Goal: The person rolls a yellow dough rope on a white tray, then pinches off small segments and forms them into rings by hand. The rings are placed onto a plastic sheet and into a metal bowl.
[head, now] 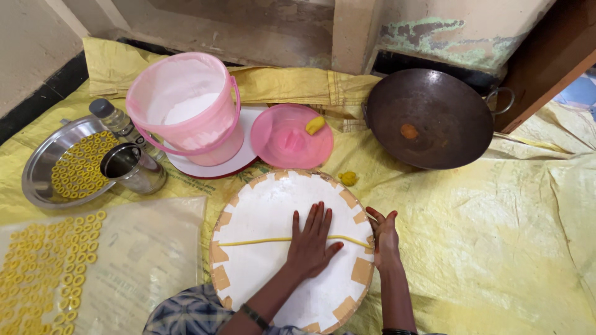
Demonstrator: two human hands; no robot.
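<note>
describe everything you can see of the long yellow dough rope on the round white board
The long thin yellow dough rope lies nearly straight across the middle of the round white board, whose rim is patched with tan tape. It looks soft, smooth and even in thickness, running from near the board's left edge to its right edge. The left hand lies flat on top of it, palm down with fingers spread, covering a stretch of it. The right hand meets its right end at the board's rim. Nothing else touches it.

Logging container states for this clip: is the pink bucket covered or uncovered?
Uncovered. The pink bucket stands upright with white powder visible inside, and its pink lid lies flat beside it on the yellow sheet.
</note>
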